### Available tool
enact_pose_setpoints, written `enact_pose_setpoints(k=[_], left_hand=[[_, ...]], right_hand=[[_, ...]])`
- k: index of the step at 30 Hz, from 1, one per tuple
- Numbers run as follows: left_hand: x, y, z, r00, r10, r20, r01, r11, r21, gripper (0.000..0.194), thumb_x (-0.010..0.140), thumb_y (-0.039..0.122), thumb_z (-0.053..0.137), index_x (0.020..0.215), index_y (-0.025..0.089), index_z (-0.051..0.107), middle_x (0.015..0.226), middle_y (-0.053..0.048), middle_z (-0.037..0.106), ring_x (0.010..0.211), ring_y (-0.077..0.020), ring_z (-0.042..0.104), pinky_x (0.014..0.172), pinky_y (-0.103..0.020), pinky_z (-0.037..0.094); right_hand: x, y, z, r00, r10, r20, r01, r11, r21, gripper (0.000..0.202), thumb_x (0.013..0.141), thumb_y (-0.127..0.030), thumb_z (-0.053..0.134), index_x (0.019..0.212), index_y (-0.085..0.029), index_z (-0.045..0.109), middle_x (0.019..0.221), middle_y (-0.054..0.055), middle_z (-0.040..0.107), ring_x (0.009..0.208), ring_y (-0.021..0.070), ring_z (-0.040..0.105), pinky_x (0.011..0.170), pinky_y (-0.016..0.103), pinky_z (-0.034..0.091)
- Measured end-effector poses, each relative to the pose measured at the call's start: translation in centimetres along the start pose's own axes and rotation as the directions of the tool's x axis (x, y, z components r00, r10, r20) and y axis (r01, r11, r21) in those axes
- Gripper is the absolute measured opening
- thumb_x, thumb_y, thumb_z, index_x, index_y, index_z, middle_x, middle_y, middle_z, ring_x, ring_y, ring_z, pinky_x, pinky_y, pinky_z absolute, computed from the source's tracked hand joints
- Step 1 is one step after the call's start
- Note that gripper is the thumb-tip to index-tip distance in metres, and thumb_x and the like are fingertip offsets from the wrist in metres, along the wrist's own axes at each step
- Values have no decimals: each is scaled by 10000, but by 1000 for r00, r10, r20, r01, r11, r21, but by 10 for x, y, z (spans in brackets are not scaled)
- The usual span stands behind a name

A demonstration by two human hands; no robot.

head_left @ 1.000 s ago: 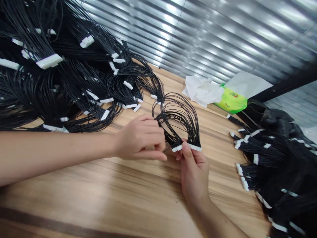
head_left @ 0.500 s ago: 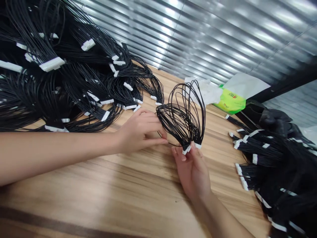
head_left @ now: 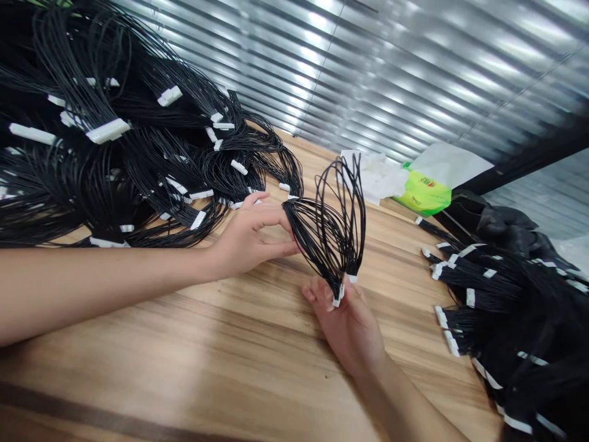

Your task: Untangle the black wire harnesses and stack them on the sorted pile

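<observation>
A looped wire harness [head_left: 317,236] of thin black wires with white connectors is held up above the wooden table. Its connector end [head_left: 338,296] is pinched between the thumb and fingers of my right hand [head_left: 352,328], palm up. From the left side, my left hand [head_left: 255,236] grips the bend of the loop, its thumb in front and its fingertips partly hidden behind the wires. Some of the wires stand up in a taller loop beside the main bundle.
A big heap of black wire harnesses [head_left: 151,141] fills the left back of the table [head_left: 221,368]. Another pile of harnesses [head_left: 501,307] lies at the right. White paper and a green tissue pack [head_left: 424,189] rest before the corrugated metal wall [head_left: 368,73].
My left hand has closed round the bend of the wire loop. My right hand has moved slightly left and down, tilting the connectors more upright.
</observation>
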State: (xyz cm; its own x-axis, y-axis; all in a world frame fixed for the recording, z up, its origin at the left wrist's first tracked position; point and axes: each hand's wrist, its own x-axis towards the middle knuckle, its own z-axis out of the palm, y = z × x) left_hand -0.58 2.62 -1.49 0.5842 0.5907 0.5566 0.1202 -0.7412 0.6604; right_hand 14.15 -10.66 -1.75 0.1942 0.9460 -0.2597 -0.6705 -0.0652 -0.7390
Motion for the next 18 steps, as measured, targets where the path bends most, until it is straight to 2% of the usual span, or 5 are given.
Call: enact_pose_setpoints(k=[4,7,10,14,18], left_hand=[[-3,-1,-1,991,62,-115,-68,996,-49,337,773,266,714,689,182,399,698,79,556,696,-87,526,1081,-416,270],[-1,-2,0,981,54,-186,-92,975,-200,425,749,239,739,714,195,318,696,76,393,650,-74,397,872,-319,396],[2,-4,3,978,-40,-203,-42,922,-386,390,784,194,707,773,207,317,759,49,330,700,-79,357,678,-228,378],[6,-11,8,971,-116,-208,-17,838,-546,321,800,173,688,834,200,370,843,32,365,786,-65,395,731,-175,411],[6,-20,12,962,-272,-33,178,713,-678,227,822,168,664,955,187,481,1094,1,513,932,-58,512,843,-155,470]], right_hand=[[-3,0,2,998,26,53,-25,999,-23,281,691,-419,802,577,-218,643,514,-52,499,544,113,390,639,272,424],[-5,0,2,995,48,83,-45,998,-39,275,672,-426,814,584,-222,651,495,-54,510,518,112,378,634,279,421],[-6,0,2,995,60,83,-56,997,-47,272,642,-425,831,574,-228,655,473,-55,522,495,113,371,623,286,421],[-7,1,-1,992,79,96,-74,996,-57,281,647,-435,826,565,-228,655,457,-56,532,473,107,373,644,288,432],[-7,1,-2,989,109,100,-107,994,-27,267,647,-429,832,593,-228,664,458,-63,518,486,104,378,658,278,438]])
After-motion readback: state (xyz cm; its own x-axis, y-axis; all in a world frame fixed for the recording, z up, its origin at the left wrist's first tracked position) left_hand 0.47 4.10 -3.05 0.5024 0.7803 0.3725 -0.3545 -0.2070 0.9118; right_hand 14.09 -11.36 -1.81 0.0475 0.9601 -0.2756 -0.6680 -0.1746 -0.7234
